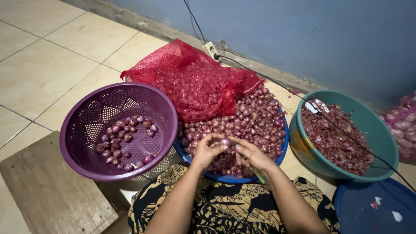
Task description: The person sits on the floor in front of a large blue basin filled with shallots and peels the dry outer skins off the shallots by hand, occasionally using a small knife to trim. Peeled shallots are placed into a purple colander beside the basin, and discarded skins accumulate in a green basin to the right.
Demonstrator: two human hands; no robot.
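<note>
My left hand point(208, 149) pinches a small purple shallot point(225, 141) at its fingertips. My right hand point(250, 154) is closed round a small knife with a green handle point(259, 175), its thumb against the shallot. Both hands hover over a blue basin point(284, 147) heaped with unpeeled shallots. To the left stands a purple perforated basket point(86, 125) holding several peeled shallots point(125, 141). On the right a teal bowl point(381, 138) is filled with reddish shallot skins point(336, 136).
A red mesh sack point(195, 80) lies over the back of the shallot pile. A black cable point(277, 82) runs from a white plug by the blue wall across the teal bowl. A wooden board point(47, 190) lies lower left, a blue lid point(377, 208) lower right.
</note>
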